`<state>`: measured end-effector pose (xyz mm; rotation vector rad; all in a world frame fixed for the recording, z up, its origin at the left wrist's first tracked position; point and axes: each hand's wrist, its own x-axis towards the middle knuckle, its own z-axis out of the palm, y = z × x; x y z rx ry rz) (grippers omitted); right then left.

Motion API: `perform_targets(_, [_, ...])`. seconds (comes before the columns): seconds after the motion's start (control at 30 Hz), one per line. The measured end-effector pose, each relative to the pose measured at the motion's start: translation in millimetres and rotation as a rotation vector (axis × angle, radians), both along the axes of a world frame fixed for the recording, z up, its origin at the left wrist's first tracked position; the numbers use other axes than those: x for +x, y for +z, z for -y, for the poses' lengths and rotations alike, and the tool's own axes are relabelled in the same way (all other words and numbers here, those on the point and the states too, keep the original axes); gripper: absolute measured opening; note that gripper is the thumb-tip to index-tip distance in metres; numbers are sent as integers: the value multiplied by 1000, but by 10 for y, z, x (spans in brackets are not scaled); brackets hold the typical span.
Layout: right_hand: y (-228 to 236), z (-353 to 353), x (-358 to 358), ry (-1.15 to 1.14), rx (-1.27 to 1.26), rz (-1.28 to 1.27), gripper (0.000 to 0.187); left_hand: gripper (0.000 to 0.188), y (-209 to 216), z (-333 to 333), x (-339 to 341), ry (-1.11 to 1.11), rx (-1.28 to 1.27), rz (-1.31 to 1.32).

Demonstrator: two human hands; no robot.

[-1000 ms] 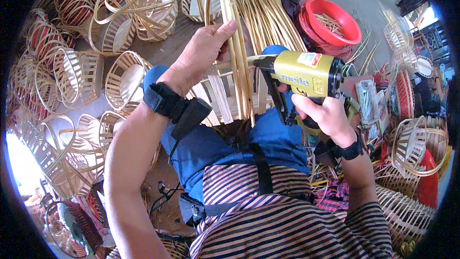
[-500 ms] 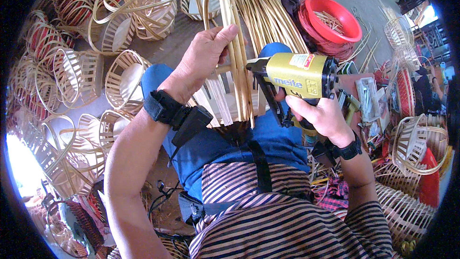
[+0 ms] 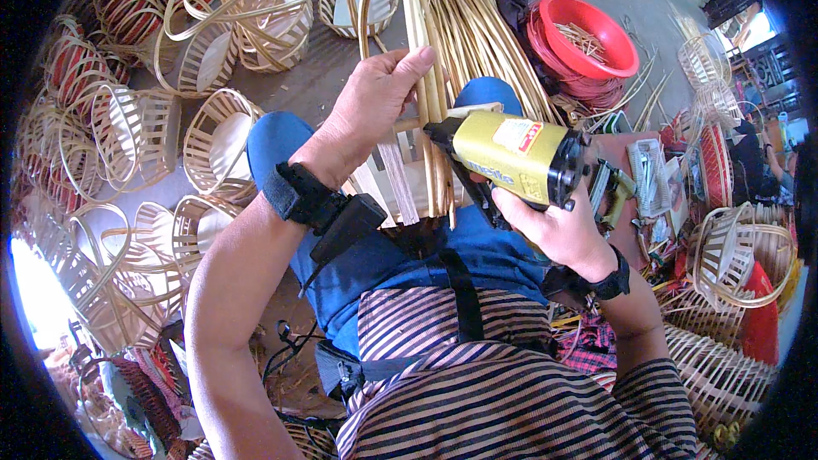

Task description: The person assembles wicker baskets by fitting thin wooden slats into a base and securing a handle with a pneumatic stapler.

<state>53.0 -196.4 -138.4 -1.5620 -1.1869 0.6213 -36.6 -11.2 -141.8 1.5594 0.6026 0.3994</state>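
At centre, the left hand (image 3: 371,98) pinches long tan wooden strips (image 3: 437,172) beside pale wooden basket slats (image 3: 398,177), as the gold-and-black nail gun (image 3: 504,153), gripped by the right hand (image 3: 555,226), has shifted leftward, its nose reaching the strips.

The right hand (image 3: 569,230) is bringing the nail gun (image 3: 515,153) leftward to the strips (image 3: 435,100), tilting it; the left hand (image 3: 366,104) is shifting slightly right.
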Motion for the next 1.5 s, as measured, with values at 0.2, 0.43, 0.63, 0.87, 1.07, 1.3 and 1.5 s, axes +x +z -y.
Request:
perform_targets(0.2, [-56,33,-104,-57,5,-29,21,37,1,33,-7,6,-31,15])
perform_targets(0.43, [31,248,26,-114,-61,107,23,40,101,-136,-95,-22,227,-215])
perform_targets(0.63, [-452,1046,743,-477,-526,-22,24,75,812,-717,-421,-44,1938,-43])
perform_targets(0.87, [-1591,2236,1134,-987,-790,533,62,36,1237,-1545,-150,-488,2085,-153])
perform_targets(1.07, [-2107,2569,1186,-1323,-894,553,62,12,940,-1606,-286,-379,1995,-136])
perform_targets(1.3, [-2165,2091,1371,-1287,-1104,812,57,15,993,-1399,-461,-233,1928,-437])
perform_targets(1.5, [-2617,1912,2022,-1087,-903,498,54,21,1045,-1020,-297,-166,1824,-794])
